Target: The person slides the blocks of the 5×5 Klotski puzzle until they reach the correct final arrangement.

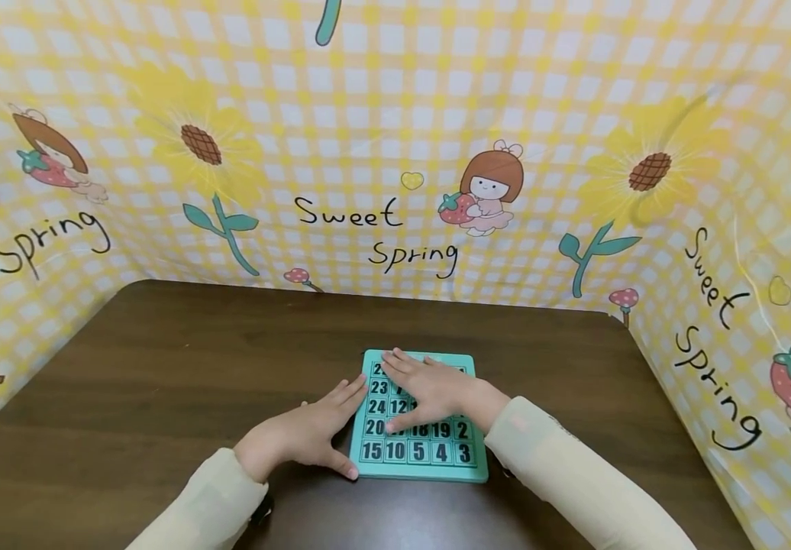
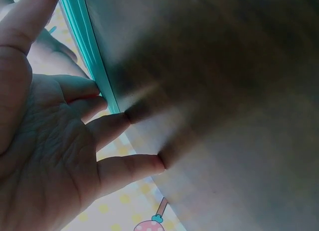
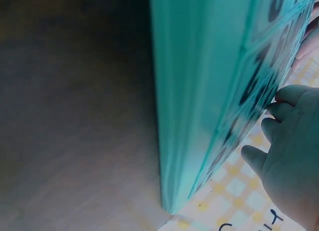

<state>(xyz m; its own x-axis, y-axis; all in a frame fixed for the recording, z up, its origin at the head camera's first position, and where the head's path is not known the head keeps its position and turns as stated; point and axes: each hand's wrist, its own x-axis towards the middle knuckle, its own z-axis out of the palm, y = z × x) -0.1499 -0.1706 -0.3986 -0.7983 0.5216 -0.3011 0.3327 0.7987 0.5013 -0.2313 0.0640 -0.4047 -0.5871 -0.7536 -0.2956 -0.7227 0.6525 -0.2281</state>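
A turquoise number slide puzzle (image 1: 418,467) lies flat on the table, with black numbers on its square tiles. My left hand (image 1: 306,431) rests against the puzzle's left side, thumb at the near corner and fingers spread along the edge. In the left wrist view the fingertips of the left hand (image 2: 55,136) meet the puzzle's side (image 2: 89,47) and the table. My right hand (image 1: 433,391) lies across the upper tiles with its fingers extended, hiding several numbers. The right wrist view has the right hand (image 3: 294,141) over the puzzle face (image 3: 244,101).
The dark wooden table (image 1: 230,344) extends around the puzzle on every side. A yellow checked cloth (image 1: 368,99) with flowers and lettering hangs behind the table and along both sides.
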